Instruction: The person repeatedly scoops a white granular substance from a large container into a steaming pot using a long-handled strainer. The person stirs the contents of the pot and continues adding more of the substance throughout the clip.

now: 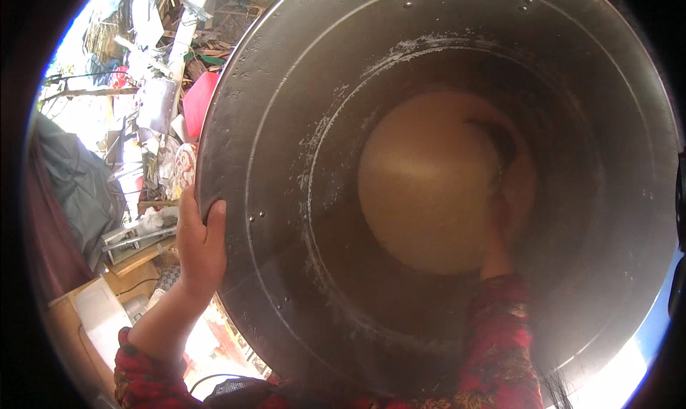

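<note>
A large, deep metal pot (278, 141) fills most of the view, its mouth facing me. My left hand (202, 243) grips its rim at the left, thumb on the inner side and fingers outside. My right arm, in a red patterned sleeve, reaches deep into the pot. There my right hand (498, 208) is dim and blurred, over the right side of the pale tan round area (423, 194) at the bottom. A dark patch lies just beyond this hand; whether it is a shadow or a held thing is unclear. Whitish residue (396, 55) marks the inner wall along a ring.
Outside the rim, at upper left, lie scrap wood (214, 34) and a bright pink-red object (200, 103). A grey sheet (80, 178) hangs at far left. Below it stands a wooden surface (91, 328) with a white panel (102, 315) on it.
</note>
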Demonstrator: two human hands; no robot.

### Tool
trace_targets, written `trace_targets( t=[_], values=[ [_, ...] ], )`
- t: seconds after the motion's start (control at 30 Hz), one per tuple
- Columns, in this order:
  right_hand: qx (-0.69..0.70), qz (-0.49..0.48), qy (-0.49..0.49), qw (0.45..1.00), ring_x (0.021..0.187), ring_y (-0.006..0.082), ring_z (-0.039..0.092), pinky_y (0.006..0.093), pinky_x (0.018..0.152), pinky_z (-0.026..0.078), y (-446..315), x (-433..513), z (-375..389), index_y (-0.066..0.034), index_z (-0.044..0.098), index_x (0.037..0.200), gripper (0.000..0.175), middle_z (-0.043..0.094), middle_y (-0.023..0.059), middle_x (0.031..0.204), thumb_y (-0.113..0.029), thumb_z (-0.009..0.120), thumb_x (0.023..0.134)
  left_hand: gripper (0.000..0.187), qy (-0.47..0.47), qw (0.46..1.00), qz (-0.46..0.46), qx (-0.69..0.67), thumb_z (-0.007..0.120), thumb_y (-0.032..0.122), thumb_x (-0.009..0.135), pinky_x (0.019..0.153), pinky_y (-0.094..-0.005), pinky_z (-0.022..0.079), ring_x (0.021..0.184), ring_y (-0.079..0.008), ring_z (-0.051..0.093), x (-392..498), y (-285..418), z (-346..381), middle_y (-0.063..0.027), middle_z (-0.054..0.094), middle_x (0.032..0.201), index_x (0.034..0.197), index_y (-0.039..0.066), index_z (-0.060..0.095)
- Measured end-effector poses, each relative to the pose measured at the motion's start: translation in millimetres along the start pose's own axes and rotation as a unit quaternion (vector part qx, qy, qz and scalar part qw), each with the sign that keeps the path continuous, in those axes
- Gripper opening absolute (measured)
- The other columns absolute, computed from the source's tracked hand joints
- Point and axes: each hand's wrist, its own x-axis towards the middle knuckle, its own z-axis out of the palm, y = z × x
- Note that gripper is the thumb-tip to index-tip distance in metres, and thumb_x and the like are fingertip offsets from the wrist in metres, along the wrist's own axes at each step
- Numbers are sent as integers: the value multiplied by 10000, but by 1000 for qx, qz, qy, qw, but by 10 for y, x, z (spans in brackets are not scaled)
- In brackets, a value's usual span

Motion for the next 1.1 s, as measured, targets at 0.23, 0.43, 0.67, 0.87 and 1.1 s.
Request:
trace_targets(
  t=[0.23, 0.43, 0.67, 0.87, 1.1],
  values=[
    [372, 56, -274, 885, 495, 135, 491, 304, 469, 412, -344, -574, 619, -100, 521, 676, 177, 500, 6, 569, -191, 516, 828, 272, 12, 999, -26, 30, 501, 103, 851, 774, -343, 404, 857, -282, 542, -24, 16, -24, -187, 553, 918, 1090, -8, 433],
    [466, 41, -388, 794, 474, 119, 462, 292, 459, 395, -738, -1067, 630, -114, 501, 648, 186, 478, -8, 548, -173, 519, 824, 316, 20, 997, -14, 68, 512, 209, 852, 710, -446, 413, 849, -420, 544, -46, -50, -62, -248, 565, 884, 1074, 4, 418],
    [447, -48, -415, 791, 422, 94, 396, 262, 421, 353, -1268, -1753, -522, -100, 470, 658, 175, 430, -19, 513, -147, 547, 808, 306, 3, 996, -36, 82, 504, 209, 846, 669, -472, 418, 795, -399, 554, -52, -40, -112, -212, 586, 838, 1067, 23, 401],
    [469, -82, -425, 770, 426, 75, 391, 245, 416, 346, -1491, -2690, -1925, -80, 477, 690, 150, 422, -17, 523, -131, 569, 798, 238, -5, 997, -33, 70, 490, 211, 852, 637, -473, 431, 762, -379, 569, -101, 36, -235, -180, 593, 789, 991, 36, 408],
    [551, -28, -421, 720, 431, 63, 369, 228, 404, 318, -1036, -3924, -3419, -38, 474, 847, 107, 393, -30, 572, -92, 556, 802, 198, 4, 997, -46, 66, 499, 222, 840, 656, -486, 441, 753, -386, 581, -103, 38, -212, -173, 606, 794, 957, 71, 447]
  ],
)
